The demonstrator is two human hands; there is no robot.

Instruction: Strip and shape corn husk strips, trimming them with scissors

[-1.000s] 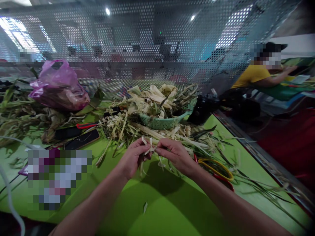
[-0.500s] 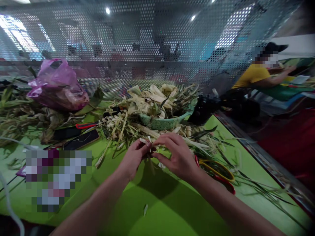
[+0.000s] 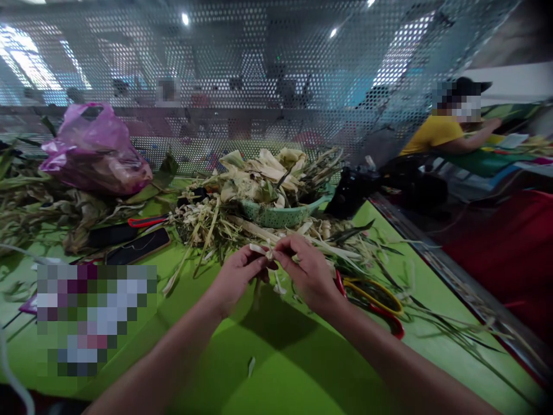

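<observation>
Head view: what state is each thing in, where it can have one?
left hand, shut on the pale strip
right hand, shut on the pale strip
pale strip, pinched between both hands
green basket, heaped with husks
pink bag, filled
phone, flat, screen dark
scissors, lying flat, blades hidden

Left hand and right hand meet fingertip to fingertip, each grip pinched.
</observation>
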